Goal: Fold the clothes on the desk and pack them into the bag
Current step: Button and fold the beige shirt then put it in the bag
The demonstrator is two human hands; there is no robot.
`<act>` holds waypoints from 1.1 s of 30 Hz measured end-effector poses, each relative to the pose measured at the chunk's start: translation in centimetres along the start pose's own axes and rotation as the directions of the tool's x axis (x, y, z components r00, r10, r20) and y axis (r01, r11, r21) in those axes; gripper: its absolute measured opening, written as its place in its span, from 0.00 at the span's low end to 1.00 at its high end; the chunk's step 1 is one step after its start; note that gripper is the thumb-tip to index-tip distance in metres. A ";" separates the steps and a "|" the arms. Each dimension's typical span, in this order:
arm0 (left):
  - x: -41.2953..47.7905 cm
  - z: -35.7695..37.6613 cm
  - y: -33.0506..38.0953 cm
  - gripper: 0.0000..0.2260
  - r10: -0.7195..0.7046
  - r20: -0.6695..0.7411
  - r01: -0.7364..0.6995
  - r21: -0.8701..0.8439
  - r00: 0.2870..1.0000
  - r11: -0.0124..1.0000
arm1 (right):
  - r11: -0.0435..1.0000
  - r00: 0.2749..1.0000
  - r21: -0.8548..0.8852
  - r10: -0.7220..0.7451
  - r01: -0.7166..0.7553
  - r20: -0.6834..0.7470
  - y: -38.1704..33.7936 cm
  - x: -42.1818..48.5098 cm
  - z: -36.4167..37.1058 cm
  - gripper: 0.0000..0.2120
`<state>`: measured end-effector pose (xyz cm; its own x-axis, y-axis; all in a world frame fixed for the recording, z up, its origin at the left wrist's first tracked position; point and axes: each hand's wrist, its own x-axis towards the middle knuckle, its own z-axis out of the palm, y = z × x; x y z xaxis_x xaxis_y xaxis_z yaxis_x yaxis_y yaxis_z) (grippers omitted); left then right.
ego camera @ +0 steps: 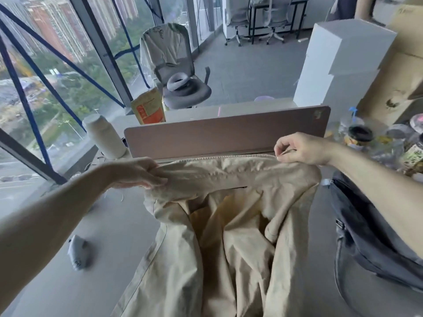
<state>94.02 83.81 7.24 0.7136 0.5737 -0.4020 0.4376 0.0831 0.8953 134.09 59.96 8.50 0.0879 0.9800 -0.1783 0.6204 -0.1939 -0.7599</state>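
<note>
1. The clothes (229, 225) are lying in the middle of the bench (109, 225).
2. The left hand (137, 172) is holding their top left end, and the right hand (299, 149) is pinching their top right end.
3. The bag (366, 236) is lying on the bench, just right of the clothes.
4. The board (226, 136) is standing behind the clothes.
5. The bottle (105, 136) is standing at the board's left end.
6. The jars (359, 136) are sitting behind the bag.

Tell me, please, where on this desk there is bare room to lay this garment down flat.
Bare desk lies on the left, between the beige garment and the window side, broken only by a small grey object. The right is crowded: the dark bag lies beside the garment, with jars behind it.
</note>
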 end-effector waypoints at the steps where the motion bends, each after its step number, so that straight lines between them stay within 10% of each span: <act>1: -0.2 -0.2 -0.4 0.30 0.016 -0.010 -0.016 0.057 1.000 0.998 | 1.000 0.999 -0.013 0.026 -0.026 -0.024 0.5 0.0 0.0 0.04; 4: -0.3 -0.4 -2.7 0.38 0.003 -0.126 -0.013 -0.081 0.992 0.997 | 0.998 0.997 -0.017 0.059 -0.060 -0.059 1.7 -0.4 0.4 0.07; 8: -1.2 3.2 -3.3 0.12 0.035 -0.282 -0.115 -0.273 0.959 0.955 | 0.995 0.986 -0.051 0.079 -0.088 -0.150 2.7 -0.5 2.8 0.15; 12: -1.4 5.7 -3.2 0.13 0.055 -0.573 -0.243 -0.257 0.818 0.936 | 0.996 0.947 -0.046 0.052 -0.070 -0.318 3.5 -0.1 4.8 0.16; 22: -2.7 4.2 -3.0 0.08 0.232 -0.236 -0.184 0.207 0.944 0.961 | 0.986 0.998 -0.168 -0.024 0.013 -0.063 3.6 -0.7 5.6 0.05; 33: -1.2 1.7 -2.7 0.18 0.333 -0.239 -0.102 0.652 0.912 0.751 | 0.827 0.953 -0.537 -0.275 0.168 -0.125 5.5 -0.7 5.2 0.29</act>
<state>92.88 81.49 4.96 0.6654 0.7461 -0.0231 0.6124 -0.5279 0.5885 133.36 57.96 1.19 0.0108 0.9931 0.1168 0.9462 0.0276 -0.3224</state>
